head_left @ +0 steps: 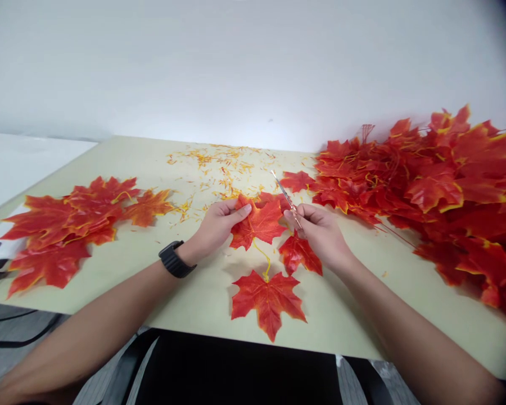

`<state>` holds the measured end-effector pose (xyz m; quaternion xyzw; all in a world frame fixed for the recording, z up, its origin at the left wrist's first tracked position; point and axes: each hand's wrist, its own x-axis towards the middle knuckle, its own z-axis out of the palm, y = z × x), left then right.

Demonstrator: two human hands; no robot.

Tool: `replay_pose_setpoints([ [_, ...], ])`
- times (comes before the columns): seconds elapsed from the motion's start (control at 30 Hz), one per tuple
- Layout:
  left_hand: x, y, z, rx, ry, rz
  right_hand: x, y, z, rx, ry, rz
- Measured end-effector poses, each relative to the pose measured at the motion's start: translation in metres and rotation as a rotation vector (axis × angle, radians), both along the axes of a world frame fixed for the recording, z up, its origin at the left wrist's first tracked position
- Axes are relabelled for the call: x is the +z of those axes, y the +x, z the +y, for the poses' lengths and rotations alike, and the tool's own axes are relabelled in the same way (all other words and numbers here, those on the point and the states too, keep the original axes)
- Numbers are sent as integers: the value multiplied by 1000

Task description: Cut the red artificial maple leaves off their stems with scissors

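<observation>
In the middle of the table my left hand point(220, 225) pinches a red artificial maple leaf point(259, 223) by its upper left edge, the thumb lying on top. My right hand point(320, 233) is closed around slim scissors point(290, 202) with coppery handles, seen nearly edge-on. Their silver tip points up and away, just right of the held leaf. From that leaf a yellow stem runs down to a second maple leaf point(270, 304) near the table's front edge. Another red leaf point(299, 253) hangs or lies just below my right hand; its upper part is hidden.
A large heap of red leaves point(434, 185) fills the table's right side against the wall. At the left lies a smaller pile of leaves point(63, 225). Thin yellow and orange trimmings point(230, 177) are scattered over the far middle of the table point(172, 312).
</observation>
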<state>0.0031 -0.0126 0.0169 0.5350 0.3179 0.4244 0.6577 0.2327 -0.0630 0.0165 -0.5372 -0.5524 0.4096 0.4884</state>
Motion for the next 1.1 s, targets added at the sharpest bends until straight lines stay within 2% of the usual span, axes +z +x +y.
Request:
replay_pose_setpoints([
  [0.47,-6,-2,1,35,67,105,-4,-6,1,-1,-24,147],
  [0.83,-13,-1,2,-29,58,141,-14,-4,1,35,-146,299],
  [0.97,-8,-1,0,-47,-24,96,-14,-3,2,7,-77,312],
  [1.1,-5,-1,0,29,-18,107,-8,-3,2,-78,-38,281],
])
